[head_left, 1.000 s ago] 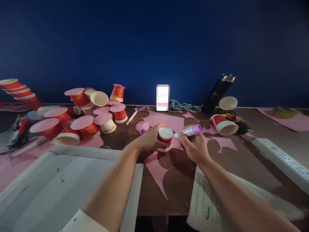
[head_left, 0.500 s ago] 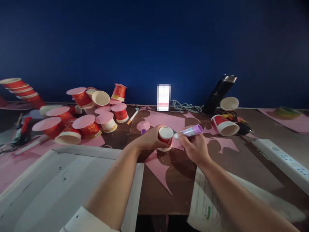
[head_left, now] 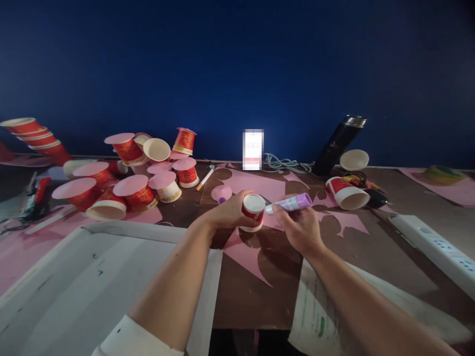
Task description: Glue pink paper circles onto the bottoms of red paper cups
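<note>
My left hand is closed around a red and white paper cup, which stands upside down on the brown table with its base up. In my right hand is a purple and white glue stick, tilted, its white end close to the cup's right side. Whether that end touches the cup, I cannot tell. A pink paper disc lies just beyond my left hand, with a small purple cap at its near edge. A pointed pink scrap lies in front of the cup.
Several red cups with pink discs stand or lie at the left, behind a white box lid. At the back are a lit, blurred-out screen and a black flask. A white power strip lies at the right.
The glue stick has tipped slightly nearer to level and its white end has shifted a little left. My left hand still holds the cup. The pointed pink scrap has turned a little.
</note>
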`<move>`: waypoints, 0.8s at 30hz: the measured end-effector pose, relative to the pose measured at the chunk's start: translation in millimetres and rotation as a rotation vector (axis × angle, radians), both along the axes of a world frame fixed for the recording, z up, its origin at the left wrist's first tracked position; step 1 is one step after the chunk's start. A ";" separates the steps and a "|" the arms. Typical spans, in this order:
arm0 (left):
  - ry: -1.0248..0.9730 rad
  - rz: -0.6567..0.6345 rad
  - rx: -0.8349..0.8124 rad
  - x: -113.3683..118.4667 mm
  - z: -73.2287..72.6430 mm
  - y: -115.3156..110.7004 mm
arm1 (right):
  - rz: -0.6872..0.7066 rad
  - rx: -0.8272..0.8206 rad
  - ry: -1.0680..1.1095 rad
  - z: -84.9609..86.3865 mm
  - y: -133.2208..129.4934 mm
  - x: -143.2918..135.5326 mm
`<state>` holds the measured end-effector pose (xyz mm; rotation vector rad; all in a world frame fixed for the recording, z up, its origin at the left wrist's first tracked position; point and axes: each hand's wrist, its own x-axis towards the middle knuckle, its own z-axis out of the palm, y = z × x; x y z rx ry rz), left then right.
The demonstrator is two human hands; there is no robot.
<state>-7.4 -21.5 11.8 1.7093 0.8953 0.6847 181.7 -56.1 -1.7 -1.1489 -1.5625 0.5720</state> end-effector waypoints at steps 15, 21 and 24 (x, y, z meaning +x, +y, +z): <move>0.142 0.077 -0.055 -5.5 11.6 -6.3 | 0.000 -0.022 -0.056 0.5 -0.9 -3.2; 0.121 0.075 -0.077 -11.2 2.6 -2.2 | -0.054 0.022 0.055 -1.3 -1.7 -3.1; 0.100 0.082 -0.104 -9.8 -1.8 -0.6 | -0.005 0.021 0.059 -0.7 -2.8 -4.4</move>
